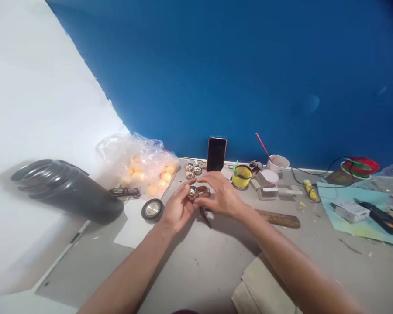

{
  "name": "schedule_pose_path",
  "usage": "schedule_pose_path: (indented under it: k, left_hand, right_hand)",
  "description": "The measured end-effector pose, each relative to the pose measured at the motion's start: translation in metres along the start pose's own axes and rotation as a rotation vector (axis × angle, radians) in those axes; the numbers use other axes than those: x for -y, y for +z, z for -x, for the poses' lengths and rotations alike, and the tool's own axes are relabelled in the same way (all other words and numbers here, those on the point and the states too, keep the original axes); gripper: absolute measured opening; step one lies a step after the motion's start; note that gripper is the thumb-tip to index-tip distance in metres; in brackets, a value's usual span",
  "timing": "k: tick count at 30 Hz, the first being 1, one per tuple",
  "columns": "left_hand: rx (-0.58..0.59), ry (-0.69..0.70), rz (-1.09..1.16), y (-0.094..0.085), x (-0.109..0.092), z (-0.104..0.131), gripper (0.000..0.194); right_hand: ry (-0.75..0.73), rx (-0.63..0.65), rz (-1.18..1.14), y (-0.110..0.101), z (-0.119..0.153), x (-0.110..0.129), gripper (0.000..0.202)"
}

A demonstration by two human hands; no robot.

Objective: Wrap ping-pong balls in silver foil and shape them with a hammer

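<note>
A shiny silver ball with a mirror-like, patterned surface sits in the fingers of my left hand, which are closed around its side. My right hand curls in from the other side, its thumb and forefinger bent about the same ball. The right hand's other fingers are partly hidden. Beneath the hands a thin dark brown curved strip shows on the table. Just beyond them lie several similar silver balls in a cluster. A black round tape roll rests left of my left hand.
A tall black cylinder and a plastic bag of orange balls stand left. A phone leans at the blue wall. Rightward are a yellow pot, a white cup, a wooden strip, a glue gun and folded cloth.
</note>
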State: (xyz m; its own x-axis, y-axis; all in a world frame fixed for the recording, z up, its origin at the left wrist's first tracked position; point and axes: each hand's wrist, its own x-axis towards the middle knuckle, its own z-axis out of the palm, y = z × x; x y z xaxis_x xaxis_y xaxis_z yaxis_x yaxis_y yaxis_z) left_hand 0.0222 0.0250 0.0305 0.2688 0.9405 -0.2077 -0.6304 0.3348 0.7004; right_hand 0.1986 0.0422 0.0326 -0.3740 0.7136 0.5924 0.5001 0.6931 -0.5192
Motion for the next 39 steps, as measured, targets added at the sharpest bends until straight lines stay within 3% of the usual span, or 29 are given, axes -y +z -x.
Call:
schedule_pose_path:
  k: [2, 4, 8, 15, 19, 22, 24, 26, 31, 35, 39]
  left_hand:
    - [0.016, 0.025, -0.066, 0.002, 0.002, 0.003, 0.038]
    - [-0.005, 0.05, -0.088, 0.005, 0.003, 0.005, 0.042]
    - [-0.024, 0.077, -0.055, 0.008, -0.001, 0.006, 0.037]
    - [-0.032, -0.061, -0.114, 0.006, -0.01, 0.01, 0.024]
    - [-0.031, 0.041, -0.245, 0.004, -0.006, 0.009, 0.036]
    - [-0.146, 0.201, -0.356, -0.003, -0.004, 0.005, 0.048]
    - [-0.203, 0.303, -0.437, -0.008, -0.006, 0.004, 0.05]
    - [-0.229, 0.38, -0.513, -0.011, -0.008, 0.004, 0.048]
    - [-0.261, 0.5, -0.723, -0.011, -0.006, 0.008, 0.042]
    - [-0.283, 0.564, -0.845, -0.015, 0.001, 0.008, 0.044]
    - [-0.276, 0.579, -0.869, -0.017, 0.006, 0.005, 0.045]
  right_hand:
    - [-0.03, 0.056, -0.023, 0.003, 0.0, 0.001, 0.044]
    - [-0.021, 0.085, -0.069, 0.006, 0.001, 0.001, 0.036]
    - [0.057, 0.021, -0.193, 0.008, 0.001, -0.001, 0.032]
    - [0.134, -0.006, -0.405, 0.009, 0.003, -0.006, 0.037]
    - [0.153, 0.076, -0.437, 0.011, 0.004, -0.009, 0.041]
    - [0.304, 0.137, -0.291, 0.009, 0.005, -0.015, 0.04]
    - [0.439, 0.179, -0.035, 0.008, 0.006, -0.02, 0.02]
    - [0.516, 0.245, 0.227, 0.007, 0.008, -0.024, 0.023]
    - [0.517, 0.459, 0.501, 0.015, 0.009, -0.024, 0.044]
    - [0.498, 0.561, 0.52, 0.021, 0.008, -0.021, 0.045]
    - [0.384, 0.611, 0.467, 0.024, 0.009, -0.019, 0.042]
